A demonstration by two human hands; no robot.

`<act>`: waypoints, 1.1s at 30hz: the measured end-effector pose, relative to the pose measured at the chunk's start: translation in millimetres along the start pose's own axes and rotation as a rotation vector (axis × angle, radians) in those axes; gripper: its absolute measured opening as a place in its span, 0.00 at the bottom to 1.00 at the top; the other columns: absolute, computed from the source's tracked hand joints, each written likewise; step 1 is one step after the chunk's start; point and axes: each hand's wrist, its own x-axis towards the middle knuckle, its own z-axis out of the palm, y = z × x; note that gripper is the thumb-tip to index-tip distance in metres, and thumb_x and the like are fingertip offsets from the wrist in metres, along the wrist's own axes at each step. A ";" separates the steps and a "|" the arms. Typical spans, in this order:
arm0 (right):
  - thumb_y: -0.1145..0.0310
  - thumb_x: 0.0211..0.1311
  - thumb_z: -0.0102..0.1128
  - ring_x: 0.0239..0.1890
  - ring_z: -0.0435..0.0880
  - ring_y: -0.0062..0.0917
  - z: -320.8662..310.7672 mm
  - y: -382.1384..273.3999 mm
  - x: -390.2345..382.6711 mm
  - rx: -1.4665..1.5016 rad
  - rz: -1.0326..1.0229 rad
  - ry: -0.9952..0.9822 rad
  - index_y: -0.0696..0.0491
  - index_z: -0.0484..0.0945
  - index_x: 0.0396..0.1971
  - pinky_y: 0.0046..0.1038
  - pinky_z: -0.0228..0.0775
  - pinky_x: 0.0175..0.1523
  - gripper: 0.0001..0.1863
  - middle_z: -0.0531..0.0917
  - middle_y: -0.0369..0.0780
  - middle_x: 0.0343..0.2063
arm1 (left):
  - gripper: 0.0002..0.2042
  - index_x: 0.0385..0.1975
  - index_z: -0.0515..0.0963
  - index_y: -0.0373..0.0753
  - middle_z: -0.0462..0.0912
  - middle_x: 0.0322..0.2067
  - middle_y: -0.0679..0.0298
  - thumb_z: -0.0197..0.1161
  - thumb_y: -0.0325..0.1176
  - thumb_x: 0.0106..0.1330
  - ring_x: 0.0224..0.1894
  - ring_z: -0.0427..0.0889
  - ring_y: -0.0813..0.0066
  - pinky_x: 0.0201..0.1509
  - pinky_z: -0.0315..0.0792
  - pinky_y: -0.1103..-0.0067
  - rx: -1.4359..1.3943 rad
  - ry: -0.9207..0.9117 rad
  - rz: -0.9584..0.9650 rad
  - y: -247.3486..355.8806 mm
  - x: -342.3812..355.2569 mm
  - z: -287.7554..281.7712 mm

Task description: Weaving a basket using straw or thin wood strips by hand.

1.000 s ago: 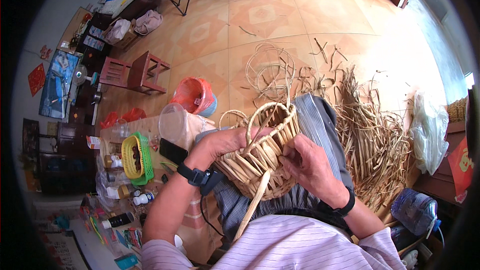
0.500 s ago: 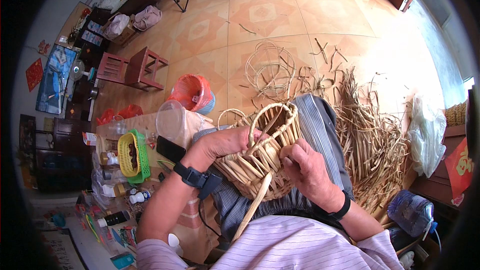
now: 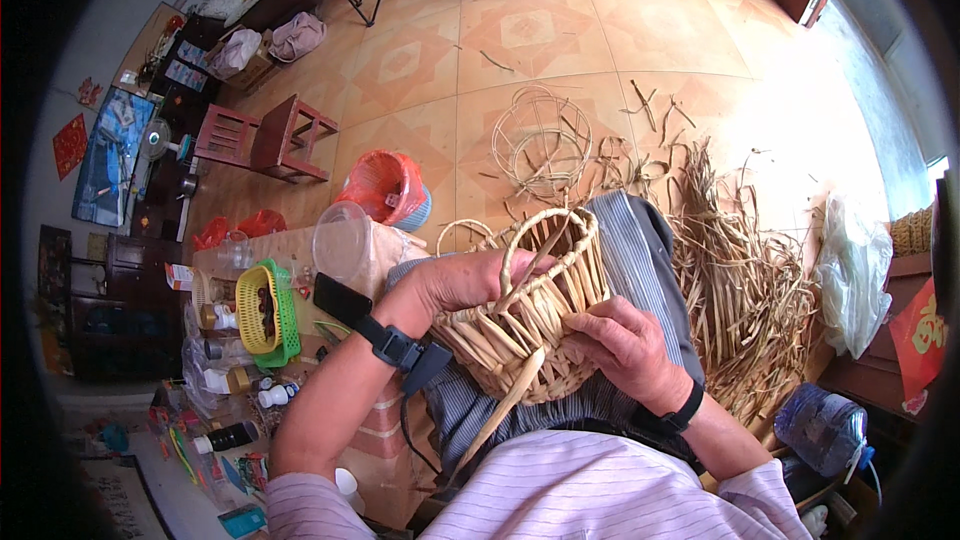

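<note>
A woven straw basket [image 3: 485,340] with two loop handles rests tilted on my lap, over striped grey trousers [image 3: 640,240]. My left hand [image 3: 475,278] reaches over the rim and under the nearer handle [image 3: 513,250]. Its fingers are down inside the basket, mostly hidden. At the basket's right side, my right hand [image 3: 625,345] is closed, thumb and fingers pinching at the woven wall. What exactly lies between those fingertips is too small to make out. A long loose straw strand [image 3: 505,410] hangs from the basket's front toward my shirt.
Dried straw [image 3: 740,290] lies heaped on the floor to the right, beside a plastic bag [image 3: 853,270] and a water jug [image 3: 822,425]. Left are a low table [image 3: 385,440], a yellow basket [image 3: 257,312], a red-lined bucket [image 3: 382,185] and a wooden chair [image 3: 285,140]. Coiled strands [image 3: 540,140] lie ahead.
My right hand has turned and lowered slightly, its fingers now stretched toward the basket wall. My left hand has slid a little deeper into the basket. The loose strand's lower end has shifted left.
</note>
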 end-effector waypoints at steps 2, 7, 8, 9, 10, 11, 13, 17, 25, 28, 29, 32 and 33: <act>0.70 0.55 0.75 0.27 0.85 0.32 0.4 1.4 0.1 -0.040 -0.061 0.033 0.54 0.82 0.50 0.31 0.80 0.29 0.21 0.80 0.38 0.33 | 0.41 0.74 0.63 0.34 0.79 0.63 0.64 0.77 0.35 0.61 0.61 0.76 0.80 0.68 0.69 0.78 -0.013 -0.026 0.008 -2.4 0.9 -0.8; 0.72 0.52 0.73 0.27 0.85 0.29 -3.0 -0.2 0.8 -0.103 -0.141 0.028 0.56 0.83 0.48 0.30 0.79 0.28 0.21 0.80 0.37 0.31 | 0.39 0.74 0.64 0.34 0.80 0.61 0.64 0.74 0.37 0.65 0.60 0.76 0.79 0.66 0.70 0.78 -0.029 -0.082 0.072 -1.6 2.6 -0.3; 0.72 0.52 0.73 0.27 0.85 0.29 -3.1 -1.9 1.2 -0.109 -0.152 0.030 0.56 0.83 0.48 0.30 0.79 0.28 0.21 0.80 0.37 0.31 | 0.39 0.74 0.64 0.34 0.80 0.61 0.64 0.74 0.37 0.65 0.60 0.76 0.79 0.66 0.70 0.78 -0.030 -0.070 0.051 0.3 2.1 0.1; 0.73 0.52 0.73 0.27 0.85 0.31 -2.6 -4.0 2.1 -0.107 -0.137 0.039 0.55 0.83 0.47 0.30 0.79 0.28 0.19 0.80 0.37 0.31 | 0.37 0.73 0.64 0.34 0.80 0.60 0.63 0.72 0.36 0.66 0.59 0.77 0.78 0.65 0.71 0.77 0.079 -0.031 0.050 2.7 0.2 1.1; 0.75 0.53 0.72 0.26 0.85 0.32 -2.5 -6.7 2.8 -0.098 -0.122 0.065 0.55 0.83 0.45 0.31 0.78 0.28 0.17 0.80 0.37 0.30 | 0.36 0.73 0.65 0.34 0.81 0.59 0.62 0.71 0.36 0.67 0.58 0.78 0.77 0.64 0.72 0.77 0.196 0.001 0.075 5.4 -1.0 1.8; 0.75 0.53 0.72 0.26 0.85 0.32 -1.8 -9.6 4.0 -0.107 -0.122 0.050 0.55 0.83 0.45 0.31 0.78 0.28 0.17 0.80 0.37 0.30 | 0.36 0.73 0.65 0.34 0.81 0.59 0.62 0.71 0.36 0.67 0.58 0.78 0.77 0.64 0.72 0.77 0.190 0.008 0.050 8.1 -3.2 3.3; 0.80 0.57 0.69 0.29 0.84 0.31 -3.8 -16.7 5.2 -0.004 0.096 0.033 0.56 0.81 0.40 0.31 0.77 0.30 0.11 0.79 0.38 0.33 | 0.28 0.69 0.70 0.34 0.83 0.55 0.62 0.67 0.35 0.71 0.56 0.79 0.77 0.61 0.73 0.77 0.343 0.118 0.046 13.5 -6.9 6.5; 0.82 0.67 0.61 0.37 0.82 0.23 -28.4 -30.7 -1.4 0.419 0.395 0.055 0.59 0.77 0.37 0.24 0.75 0.33 0.03 0.79 0.40 0.40 | 0.16 0.58 0.75 0.34 0.83 0.49 0.65 0.59 0.36 0.77 0.53 0.79 0.81 0.58 0.74 0.78 0.118 0.209 0.162 22.2 -22.0 15.6; 0.67 0.78 0.57 0.27 0.79 0.13 -84.3 -26.3 -27.9 1.135 0.781 -0.049 0.55 0.72 0.41 0.18 0.65 0.25 0.08 0.82 0.37 0.32 | 0.23 0.55 0.75 0.31 0.84 0.47 0.62 0.70 0.37 0.66 0.48 0.83 0.76 0.54 0.77 0.75 0.082 0.634 0.264 23.7 -66.2 76.9; 0.70 0.74 0.62 0.28 0.80 0.21 -95.6 -23.0 -36.6 0.621 0.697 -0.268 0.58 0.75 0.41 0.27 0.70 0.30 0.07 0.82 0.39 0.31 | 0.22 0.50 0.78 0.30 0.87 0.38 0.57 0.75 0.36 0.60 0.42 0.85 0.76 0.49 0.78 0.72 0.523 0.640 0.092 27.0 -60.2 78.9; 0.71 0.71 0.64 0.29 0.81 0.27 -100.7 -21.1 -37.7 0.343 0.562 -0.376 0.59 0.77 0.39 0.30 0.72 0.32 0.07 0.81 0.40 0.30 | 0.21 0.45 0.81 0.30 0.88 0.33 0.53 0.76 0.38 0.58 0.38 0.86 0.76 0.46 0.78 0.71 0.608 0.671 0.074 27.3 -55.9 77.6; 0.74 0.63 0.67 0.30 0.81 0.40 -115.7 -14.5 -35.0 0.026 0.433 -0.535 0.59 0.82 0.37 0.37 0.75 0.37 0.06 0.77 0.45 0.29 | 0.21 0.45 0.84 0.30 0.89 0.36 0.52 0.76 0.39 0.59 0.38 0.86 0.77 0.46 0.78 0.72 0.477 0.486 -0.054 27.0 -52.6 64.3; 0.73 0.62 0.67 0.31 0.81 0.39 -119.6 -12.8 -32.3 -0.066 0.402 -0.511 0.59 0.83 0.37 0.37 0.75 0.37 0.06 0.77 0.45 0.29 | 0.21 0.46 0.85 0.31 0.90 0.37 0.54 0.77 0.40 0.60 0.38 0.84 0.78 0.48 0.78 0.73 0.436 0.476 -0.035 23.9 -48.5 64.0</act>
